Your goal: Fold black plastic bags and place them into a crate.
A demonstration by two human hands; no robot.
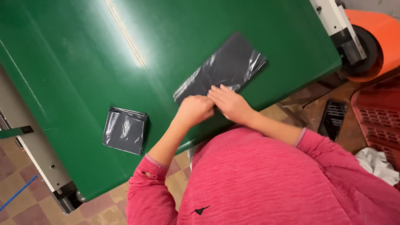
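1. Here, the person's left hand [195,110] is curled into a loose fist at the near end of a long, flat, dark grey plastic bag [223,68] that lies slantwise on a smooth, glossy green table top [75,62]; the knuckles press down on the bag's edge, and whether the fingers pinch the film cannot be told
2. The right hand [230,103] lies just beside the left one, touching it, with its fingers stretched out flat and close together on the same near end of the bag
3. The long bag is thin, shiny film, creased along its length, with wrinkles that catch the light at the far end, where it is slightly blurred
4. A second dark grey plastic bag, folded into a small, squarish packet [125,130], rests on the green top well to the left of the hands, close to the table's near edge; its surface is crinkled and glossy
5. Both forearms are bare, coming out of the pushed-up sleeves of a pink, ribbed knit sweater [266,179] with a soft, streaky weave
6. A pale grey metal rail [37,154] runs along the table's left side above a floor of brown and tan square tiles [25,208]
7. At the upper right, a fat roll of orange sheet material [385,39] sits on a black hub, and below it stands a red plastic crate with a perforated wall [377,121], with crumpled white cloth [377,164] beside it
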